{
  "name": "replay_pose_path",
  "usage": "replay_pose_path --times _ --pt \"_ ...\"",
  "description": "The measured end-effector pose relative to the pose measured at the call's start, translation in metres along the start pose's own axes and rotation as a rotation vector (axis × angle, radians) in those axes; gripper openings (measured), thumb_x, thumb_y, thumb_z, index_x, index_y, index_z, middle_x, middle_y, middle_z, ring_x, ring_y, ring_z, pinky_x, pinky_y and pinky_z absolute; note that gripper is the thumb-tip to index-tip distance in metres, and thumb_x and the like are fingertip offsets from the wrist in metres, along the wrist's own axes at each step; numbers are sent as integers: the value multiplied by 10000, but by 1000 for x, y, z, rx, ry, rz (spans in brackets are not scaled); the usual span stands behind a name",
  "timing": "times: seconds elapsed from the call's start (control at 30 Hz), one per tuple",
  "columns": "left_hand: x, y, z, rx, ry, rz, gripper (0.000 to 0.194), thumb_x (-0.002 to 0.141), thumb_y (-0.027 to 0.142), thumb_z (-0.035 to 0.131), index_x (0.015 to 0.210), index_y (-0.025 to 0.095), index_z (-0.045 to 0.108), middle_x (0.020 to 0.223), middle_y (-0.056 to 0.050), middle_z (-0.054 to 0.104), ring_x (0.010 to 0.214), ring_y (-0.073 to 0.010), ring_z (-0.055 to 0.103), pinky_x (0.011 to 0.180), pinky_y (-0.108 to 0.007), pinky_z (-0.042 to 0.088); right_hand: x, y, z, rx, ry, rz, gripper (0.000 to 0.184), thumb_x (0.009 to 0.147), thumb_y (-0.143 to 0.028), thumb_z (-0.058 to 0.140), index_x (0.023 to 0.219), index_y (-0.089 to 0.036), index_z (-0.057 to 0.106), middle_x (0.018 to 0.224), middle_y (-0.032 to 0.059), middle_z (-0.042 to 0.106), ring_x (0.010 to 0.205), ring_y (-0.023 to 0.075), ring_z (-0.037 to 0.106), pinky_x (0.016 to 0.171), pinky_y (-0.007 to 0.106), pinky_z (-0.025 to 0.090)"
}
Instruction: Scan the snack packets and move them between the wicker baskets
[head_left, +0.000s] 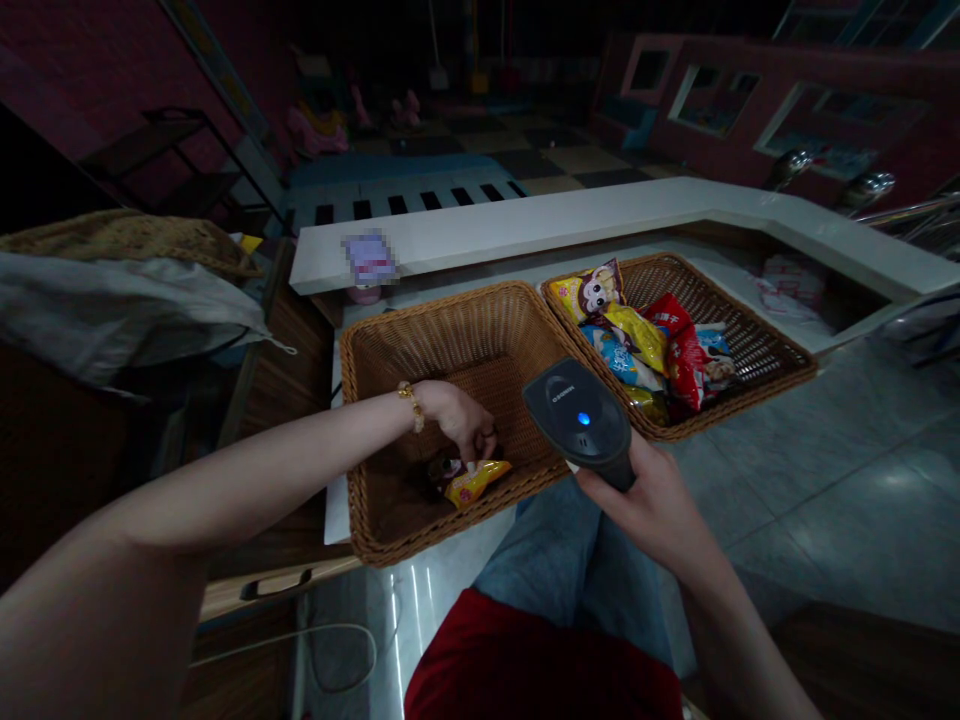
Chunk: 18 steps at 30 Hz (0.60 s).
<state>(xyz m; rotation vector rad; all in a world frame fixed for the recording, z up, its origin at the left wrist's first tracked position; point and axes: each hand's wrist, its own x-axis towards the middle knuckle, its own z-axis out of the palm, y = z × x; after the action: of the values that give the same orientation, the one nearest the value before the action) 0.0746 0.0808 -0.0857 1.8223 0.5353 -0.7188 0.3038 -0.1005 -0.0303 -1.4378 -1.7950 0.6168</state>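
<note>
My left hand (pixel 466 420) reaches down into the left wicker basket (pixel 457 300), its fingers closed on the upper edge of a yellow and brown snack bag (pixel 466 487). That bag is low against the near side of the basket. My right hand (pixel 660 500) is wrapped around the handle of a dark grey barcode scanner (pixel 574 408) with a lit blue light on top. The scanner's head is over the right rim of the left basket. In the right wicker basket (pixel 765 320) lie several snack bags, among them a red bag (pixel 679 350) and a yellow bag with a monkey face (pixel 589 292).
A white counter ledge (pixel 525 225) runs behind both baskets, with a blurred-out purple item (pixel 370 257) at its left end. Grey cloth (pixel 127 310) is heaped at the left. A white plastic bag (pixel 793 285) sits under the ledge at right. A cable (pixel 352 628) hangs below the drawer.
</note>
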Motion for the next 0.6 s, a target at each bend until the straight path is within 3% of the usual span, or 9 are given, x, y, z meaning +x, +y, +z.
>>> replay_pose_path --times 0.13,0.3,0.37,0.5,0.6 --pt "-9 8 -14 152 216 -71 41 777 178 717 812 171 737 752 13 750 692 -142 605 654 -203 428 0 0 0 6 -2 8 169 878 -296 599 1024 -215 629 918 59 771 792 239 744 650 292 540" --pt "-24 16 -27 423 644 -141 201 947 232 543 1029 145 704 913 -46 759 769 -157 647 672 -215 422 1 -1 0 7 6 4 189 875 -287 594 1044 -212 627 914 58 773 788 235 743 668 299 545" --pt "-25 17 -29 506 748 -183 224 959 262 542 1063 130 690 915 -71 748 782 -175 657 687 -233 436 1 -1 0 12 3 6 172 878 -292 593 1026 -212 624 916 61 773 784 233 742 658 295 542" --pt "-17 11 -28 537 725 -107 207 940 200 541 1048 130 703 1084 -106 742 946 -191 674 829 -234 464 1 -1 1 11 10 3 145 879 -298 598 993 -211 619 891 59 768 770 232 739 649 292 538" --pt "-8 -1 -21 338 668 -39 160 870 164 596 962 147 725 1055 -100 760 986 -210 678 903 -257 465 1 -2 0 10 10 -1 155 874 -286 600 1008 -213 623 890 54 766 776 232 738 660 295 541"
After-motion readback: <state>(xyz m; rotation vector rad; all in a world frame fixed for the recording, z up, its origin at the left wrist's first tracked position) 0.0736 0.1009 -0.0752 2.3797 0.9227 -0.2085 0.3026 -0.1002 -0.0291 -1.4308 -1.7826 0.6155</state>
